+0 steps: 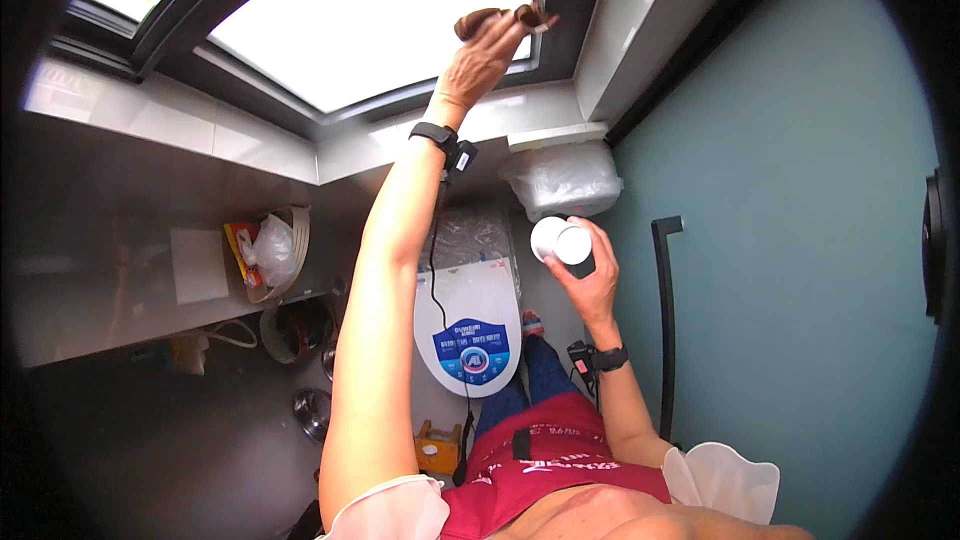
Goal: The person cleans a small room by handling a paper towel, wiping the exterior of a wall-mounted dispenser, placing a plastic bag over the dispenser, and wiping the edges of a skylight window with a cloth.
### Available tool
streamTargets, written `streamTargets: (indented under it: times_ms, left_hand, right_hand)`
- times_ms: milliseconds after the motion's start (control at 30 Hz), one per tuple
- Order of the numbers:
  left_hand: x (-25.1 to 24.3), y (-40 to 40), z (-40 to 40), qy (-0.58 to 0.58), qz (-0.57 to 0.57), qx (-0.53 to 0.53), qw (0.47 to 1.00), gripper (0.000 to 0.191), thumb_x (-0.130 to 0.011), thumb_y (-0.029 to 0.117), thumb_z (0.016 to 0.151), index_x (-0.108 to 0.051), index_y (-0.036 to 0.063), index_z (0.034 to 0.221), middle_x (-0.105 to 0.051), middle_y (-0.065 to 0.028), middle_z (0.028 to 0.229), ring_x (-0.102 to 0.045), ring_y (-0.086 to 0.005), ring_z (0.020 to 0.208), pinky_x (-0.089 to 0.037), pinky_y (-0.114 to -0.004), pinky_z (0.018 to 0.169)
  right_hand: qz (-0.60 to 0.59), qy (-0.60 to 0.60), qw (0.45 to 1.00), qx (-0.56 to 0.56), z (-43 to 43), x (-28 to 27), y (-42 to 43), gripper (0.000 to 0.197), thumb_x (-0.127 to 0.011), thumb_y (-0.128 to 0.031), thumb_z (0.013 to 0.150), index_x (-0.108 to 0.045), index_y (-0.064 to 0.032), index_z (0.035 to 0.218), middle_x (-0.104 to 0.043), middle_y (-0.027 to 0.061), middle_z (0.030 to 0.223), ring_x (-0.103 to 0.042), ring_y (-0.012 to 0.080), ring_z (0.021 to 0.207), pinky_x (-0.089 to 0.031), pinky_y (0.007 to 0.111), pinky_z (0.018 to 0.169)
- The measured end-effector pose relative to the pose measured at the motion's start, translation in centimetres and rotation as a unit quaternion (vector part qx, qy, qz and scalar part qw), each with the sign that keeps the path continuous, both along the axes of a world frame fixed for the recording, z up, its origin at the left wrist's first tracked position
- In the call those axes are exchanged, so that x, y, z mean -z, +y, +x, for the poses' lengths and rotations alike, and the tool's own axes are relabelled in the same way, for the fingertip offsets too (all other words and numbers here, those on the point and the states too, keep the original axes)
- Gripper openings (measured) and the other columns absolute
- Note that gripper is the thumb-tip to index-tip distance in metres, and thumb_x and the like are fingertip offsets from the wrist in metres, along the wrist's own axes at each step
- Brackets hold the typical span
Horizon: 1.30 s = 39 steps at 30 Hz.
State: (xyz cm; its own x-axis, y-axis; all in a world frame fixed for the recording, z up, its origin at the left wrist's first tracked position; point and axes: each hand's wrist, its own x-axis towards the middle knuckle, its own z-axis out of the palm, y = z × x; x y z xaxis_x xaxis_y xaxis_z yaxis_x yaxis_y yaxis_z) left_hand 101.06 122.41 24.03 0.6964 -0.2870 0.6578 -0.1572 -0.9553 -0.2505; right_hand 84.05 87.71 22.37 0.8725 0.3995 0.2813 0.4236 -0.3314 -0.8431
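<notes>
My left hand (pixel 480 64) reaches up to the window (pixel 360 30) and grips a brown cloth (pixel 480 21). The cloth lies at the pane's right side, with its ends blurred. Lower down, my right hand (pixel 595 281) holds a white cylindrical container (pixel 549 236) between thumb and fingers. Its round end faces up towards me; the contents cannot be made out. Each wrist wears a black strap with a small device, and a black cable hangs from the left one. Beneath my hands is a toilet with its white lid (pixel 466 285) down, bearing a blue printed label.
A plastic-wrapped bin-like object (pixel 566 178) stands below the sill, beyond my right hand. On the left wall a corner basket (pixel 298 251) holds plastic bags. The greenish glass door (pixel 780 255) with a black handle (pixel 664 315) bounds the right. A small yellow-brown stool (pixel 437 454) sits by my legs.
</notes>
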Motion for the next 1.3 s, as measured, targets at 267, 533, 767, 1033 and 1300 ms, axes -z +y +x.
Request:
streamTargets:
  times_ms: [267,533,767,1033,1300]
  left_hand:
    - [0.8,1.1,-1.8,0.006,0.072,-0.052,0.996,0.053,-0.064,0.013,0.094,-0.054,0.0042,0.146,-0.044,-0.0007,0.157,-0.040,-0.0204,0.146,-0.030,-0.036,0.126]
    - [-7.4,4.7,-4.2,-0.099,0.268,-0.177,0.942,0.055,-0.059,0.018,0.102,-0.045,0.0263,0.154,-0.035,0.0046,0.165,-0.027,-0.0163,0.155,-0.020,-0.038,0.132]
    - [-8.9,14.3,-13.2,-0.325,-0.194,-0.231,0.896,0.042,-0.048,0.001,0.098,-0.049,-0.0023,0.140,-0.053,-0.0252,0.138,-0.045,-0.0415,0.138,-0.022,-0.058,0.124]
    - [-3.2,1.2,-2.2,-0.228,-0.080,-0.122,0.963,0.078,-0.049,-0.008,0.091,-0.019,0.0011,0.162,-0.028,-0.0255,0.161,-0.034,-0.0410,0.146,-0.027,-0.048,0.125]
    - [1.4,5.8,-6.9,0.086,0.200,-0.080,0.973,0.066,-0.054,0.005,0.098,-0.039,0.0216,0.160,-0.021,0.0028,0.173,-0.024,-0.0166,0.157,-0.020,-0.039,0.132]
  right_hand:
    - [-0.009,-0.007,1.000,-0.008,0.5,0.4,-0.2,0.063,-0.091,-0.015,0.074,-0.065,-0.0031,0.130,-0.067,0.0159,0.126,-0.067,0.0327,0.117,-0.053,0.042,0.101]
    - [0.002,0.002,1.000,-0.012,-1.6,-0.6,0.6,0.062,-0.091,-0.013,0.074,-0.065,-0.0027,0.129,-0.068,0.0153,0.127,-0.066,0.0318,0.118,-0.052,0.041,0.103]
    - [-0.011,-0.008,1.000,-0.010,-0.7,-0.8,-0.2,0.062,-0.091,-0.013,0.073,-0.066,-0.0025,0.129,-0.068,0.0147,0.127,-0.066,0.0316,0.118,-0.052,0.041,0.103]
    - [-0.008,0.020,0.999,-0.030,-2.1,-0.1,-0.4,0.061,-0.091,-0.014,0.074,-0.065,-0.0021,0.128,-0.068,0.0155,0.127,-0.066,0.0316,0.118,-0.052,0.042,0.103]
    - [-0.013,0.020,1.000,-0.019,-1.4,0.0,-0.4,0.061,-0.090,-0.011,0.073,-0.066,-0.0021,0.128,-0.069,0.0144,0.127,-0.067,0.0308,0.118,-0.052,0.041,0.103]
